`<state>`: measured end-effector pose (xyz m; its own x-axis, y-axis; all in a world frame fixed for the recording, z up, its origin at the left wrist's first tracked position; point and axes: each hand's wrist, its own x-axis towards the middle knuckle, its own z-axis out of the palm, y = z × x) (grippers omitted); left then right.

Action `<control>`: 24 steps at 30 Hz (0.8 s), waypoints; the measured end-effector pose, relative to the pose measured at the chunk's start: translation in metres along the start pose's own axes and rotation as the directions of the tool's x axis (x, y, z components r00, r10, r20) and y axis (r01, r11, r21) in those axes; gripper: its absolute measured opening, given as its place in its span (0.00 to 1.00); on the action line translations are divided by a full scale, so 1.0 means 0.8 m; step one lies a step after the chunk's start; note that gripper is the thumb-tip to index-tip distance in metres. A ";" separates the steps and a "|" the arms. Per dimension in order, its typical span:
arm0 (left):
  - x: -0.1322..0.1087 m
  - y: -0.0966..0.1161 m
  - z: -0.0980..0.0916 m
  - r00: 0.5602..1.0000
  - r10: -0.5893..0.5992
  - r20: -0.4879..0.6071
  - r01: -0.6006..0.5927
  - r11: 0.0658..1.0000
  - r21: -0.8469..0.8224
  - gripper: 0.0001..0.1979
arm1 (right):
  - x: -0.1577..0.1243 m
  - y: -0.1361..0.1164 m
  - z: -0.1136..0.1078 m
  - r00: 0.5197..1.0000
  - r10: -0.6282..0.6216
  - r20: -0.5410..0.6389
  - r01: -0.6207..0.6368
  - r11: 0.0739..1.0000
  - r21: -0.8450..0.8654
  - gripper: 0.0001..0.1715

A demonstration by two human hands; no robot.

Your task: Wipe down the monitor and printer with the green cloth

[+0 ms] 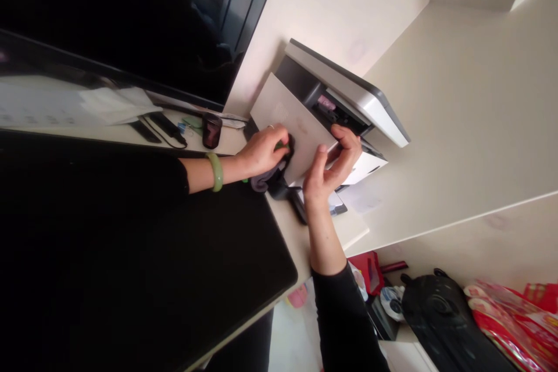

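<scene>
My left hand, with a green bangle on its wrist and a ring on one finger, is closed on a dark cloth and presses it against the flap. Something green shows between its fingers. The pale grey flap belongs to a white and grey printer, which stands open. My right hand grips the flap's other edge, thumb on the face and fingers curled behind it. Both sleeves are black.
The view is turned sideways. A black monitor stands by the printer on a pale desk, with papers, black pens and a small dark cup. A black bag and red packages lie below. Cream walls surround the printer.
</scene>
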<state>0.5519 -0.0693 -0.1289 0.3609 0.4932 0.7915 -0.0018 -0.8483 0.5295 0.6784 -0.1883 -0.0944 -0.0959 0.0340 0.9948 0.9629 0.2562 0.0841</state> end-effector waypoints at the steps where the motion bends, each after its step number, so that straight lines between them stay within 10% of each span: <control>1: 0.001 -0.001 0.000 1.000 -0.008 -0.001 0.008 1.000 0.011 0.11 | 0.000 0.000 0.001 1.000 -0.006 -0.004 0.006 1.000 -0.003 0.16; 24: 0.002 0.001 -0.007 0.992 -0.120 0.043 0.119 0.993 0.009 0.09 | -0.010 -0.003 0.007 0.998 0.045 0.035 -0.042 0.996 -0.083 0.21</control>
<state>0.5472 -0.0681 -0.1253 0.3988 0.5823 0.7084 0.0495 -0.7851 0.6174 0.6758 -0.1840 -0.1027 -0.0611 0.0795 0.9950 0.9837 0.1738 0.0465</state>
